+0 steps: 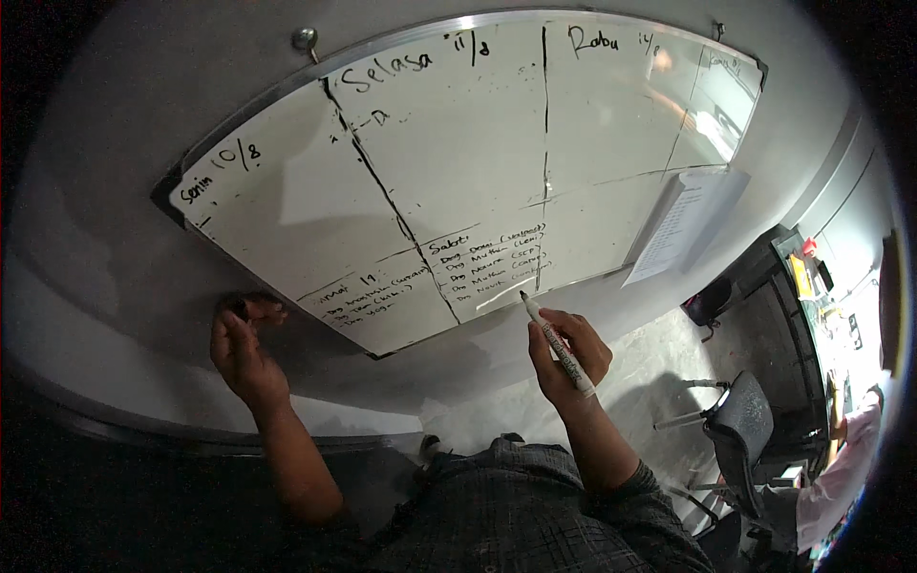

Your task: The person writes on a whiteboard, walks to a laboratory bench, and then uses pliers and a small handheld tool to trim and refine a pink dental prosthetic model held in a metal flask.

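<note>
A wall-mounted whiteboard (468, 143) fills the upper view, divided by black lines into sections of handwriting. My right hand (573, 358) grips a white marker (564, 358) with its dark tip up at the board's lower edge, under a handwritten list; whether it touches the surface I cannot tell. My left hand (244, 349) is beside the board's lower-left edge, fingers curled around something small and dark that I cannot make out. A printed paper sheet (678, 220) hangs over the lower right of the board.
At right are a grey chair (740, 430), a desk (802, 353) with small items and a dark bag (707, 306). A co-worker in a pale pink shirt (841, 477) is at the desk. The wall (115, 286) continues left of the board.
</note>
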`<state>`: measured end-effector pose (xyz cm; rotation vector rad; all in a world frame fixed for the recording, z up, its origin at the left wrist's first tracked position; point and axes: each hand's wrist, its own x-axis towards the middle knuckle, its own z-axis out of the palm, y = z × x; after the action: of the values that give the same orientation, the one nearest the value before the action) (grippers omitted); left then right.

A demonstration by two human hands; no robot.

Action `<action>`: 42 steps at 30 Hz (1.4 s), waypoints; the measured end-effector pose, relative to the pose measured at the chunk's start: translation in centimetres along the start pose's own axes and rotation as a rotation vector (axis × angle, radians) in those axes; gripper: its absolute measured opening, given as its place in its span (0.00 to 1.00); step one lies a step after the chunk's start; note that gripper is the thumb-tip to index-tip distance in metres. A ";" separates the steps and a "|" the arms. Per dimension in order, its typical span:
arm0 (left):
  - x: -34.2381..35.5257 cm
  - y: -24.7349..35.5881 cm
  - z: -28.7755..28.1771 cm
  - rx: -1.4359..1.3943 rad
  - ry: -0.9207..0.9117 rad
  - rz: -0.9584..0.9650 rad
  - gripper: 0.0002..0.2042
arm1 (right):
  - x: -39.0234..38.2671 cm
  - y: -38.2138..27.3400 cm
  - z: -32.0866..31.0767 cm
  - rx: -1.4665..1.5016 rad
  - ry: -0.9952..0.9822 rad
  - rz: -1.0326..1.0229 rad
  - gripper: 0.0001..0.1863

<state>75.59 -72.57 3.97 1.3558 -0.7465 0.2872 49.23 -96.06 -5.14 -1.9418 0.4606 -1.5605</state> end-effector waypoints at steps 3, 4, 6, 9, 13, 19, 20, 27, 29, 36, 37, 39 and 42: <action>-0.1 -0.2 -0.5 0.019 -0.018 0.026 0.22 | 0.1 0.2 0.5 0.010 0.016 -0.016 0.11; -0.1 -0.1 -0.5 0.021 -0.019 0.028 0.22 | 0.1 0.2 0.5 0.011 0.017 -0.014 0.11; -0.1 -0.1 -0.5 0.024 -0.021 0.029 0.22 | 0.2 0.2 0.5 0.020 -0.001 -0.030 0.11; -0.3 -0.6 -0.4 0.009 -0.005 0.049 0.22 | 0.2 0.4 0.8 0.047 0.013 -0.030 0.11; -0.3 -0.3 -0.9 0.022 -0.002 0.021 0.22 | 0.1 0.4 1.2 0.053 -0.021 -0.046 0.13; -0.3 -0.8 -1.4 0.024 -0.053 0.025 0.22 | 0.1 -0.4 2.9 0.090 -0.156 -0.094 0.13; -0.2 -0.8 -1.7 0.020 -0.068 0.027 0.21 | 0.1 -0.6 3.3 0.094 -0.155 -0.093 0.13; -0.3 -0.3 -0.8 0.066 -0.065 0.013 0.23 | 0.0 -0.8 5.1 0.109 -0.196 -0.125 0.15; -0.3 -0.2 -0.8 0.050 -0.056 0.017 0.23 | 0.0 -0.7 5.5 0.097 -0.188 -0.140 0.15; -0.2 0.1 -1.1 0.081 -0.096 0.038 0.23 | 0.1 0.5 5.0 0.009 -0.156 -0.177 0.16; -0.2 -0.1 -1.2 0.074 -0.101 0.040 0.23 | 0.2 0.6 4.6 -0.020 -0.122 -0.175 0.15; -0.3 -0.3 -1.4 0.066 -0.106 0.041 0.24 | 0.4 1.2 4.0 -0.045 -0.074 -0.139 0.15; -0.3 -0.3 -1.5 0.062 -0.087 0.023 0.23 | 0.8 2.1 3.4 -0.049 0.015 -0.135 0.14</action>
<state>76.06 -71.13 3.49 1.4259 -0.8322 0.2725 52.91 -97.39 -6.31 -2.0365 0.3835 -1.6629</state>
